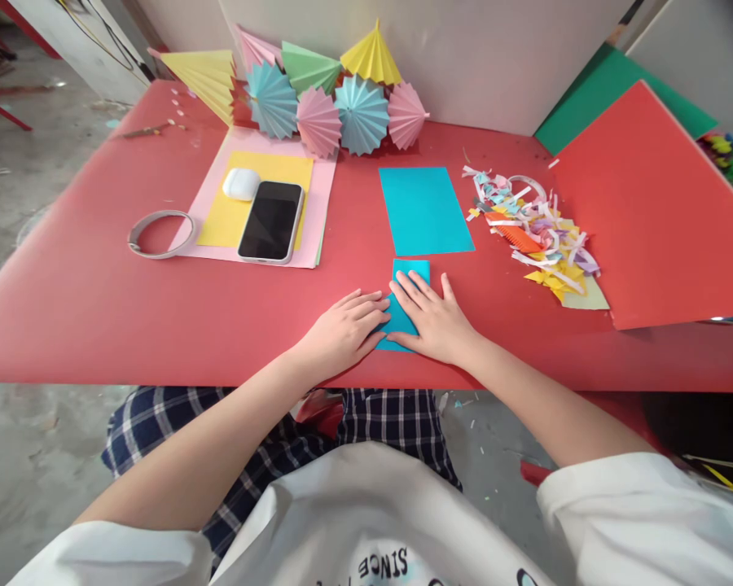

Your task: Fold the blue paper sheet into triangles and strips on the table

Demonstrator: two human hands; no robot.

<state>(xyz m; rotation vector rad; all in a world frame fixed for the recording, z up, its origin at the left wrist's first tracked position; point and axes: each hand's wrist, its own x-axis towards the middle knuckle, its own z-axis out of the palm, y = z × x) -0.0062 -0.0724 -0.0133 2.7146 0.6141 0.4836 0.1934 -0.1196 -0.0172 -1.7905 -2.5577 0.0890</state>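
Left hand [344, 332]: fingers nearly together, touching the narrow bright-blue paper rectangle [402, 319]
Right hand [435, 320]: palm down, fingers spread wide across it

My corner: papercraft workspace, home or workshop I can't tell;
Table [85, 317]: pleated paper cones [318, 122] and cut scraps [541, 232] before me;
Floor [49, 464]: bare, grey, paper-flecked

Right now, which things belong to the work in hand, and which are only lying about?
In the work: small blue paper piece under the fingers; probably larger blue paper sheet beyond.
Lying about: white-edged black phone; rounded white case; multicoloured paper scraps.
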